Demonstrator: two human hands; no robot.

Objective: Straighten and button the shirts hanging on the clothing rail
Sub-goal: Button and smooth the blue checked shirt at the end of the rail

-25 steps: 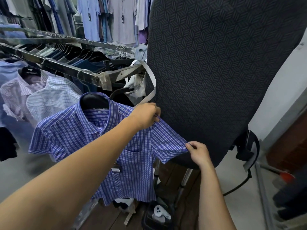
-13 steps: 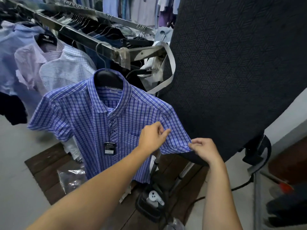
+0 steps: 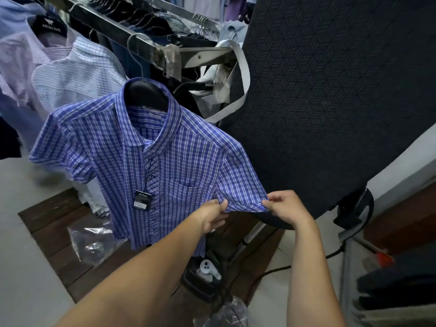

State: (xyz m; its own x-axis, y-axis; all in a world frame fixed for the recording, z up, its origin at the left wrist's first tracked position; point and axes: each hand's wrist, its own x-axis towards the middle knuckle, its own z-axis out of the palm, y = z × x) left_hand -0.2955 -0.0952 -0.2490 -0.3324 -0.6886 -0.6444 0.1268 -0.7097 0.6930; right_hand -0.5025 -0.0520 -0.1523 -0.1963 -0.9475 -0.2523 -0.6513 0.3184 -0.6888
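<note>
A blue and white checked short-sleeved shirt [image 3: 146,166] hangs on a black hanger [image 3: 144,93] from the metal clothing rail [image 3: 132,43]. Its front is buttoned below the collar and a dark tag [image 3: 142,200] dangles from the placket. My left hand [image 3: 213,215] pinches the hem of the shirt's right-side sleeve at its inner end. My right hand [image 3: 286,206] pinches the same hem at its outer corner. The sleeve edge is stretched flat between the two hands.
A big dark patterned ironing board [image 3: 330,95] stands tilted just right of the shirt. More pale shirts [image 3: 70,74] hang to the left on the rail. Below lie a wooden floor panel [image 3: 54,223], plastic wrap [image 3: 94,241], a steamer base [image 3: 207,272] and a black cable [image 3: 271,271].
My left hand came down from the shirt's shoulder to the sleeve hem and now pinches it. My right hand kept its hold on the sleeve corner. The view dropped lower.
</note>
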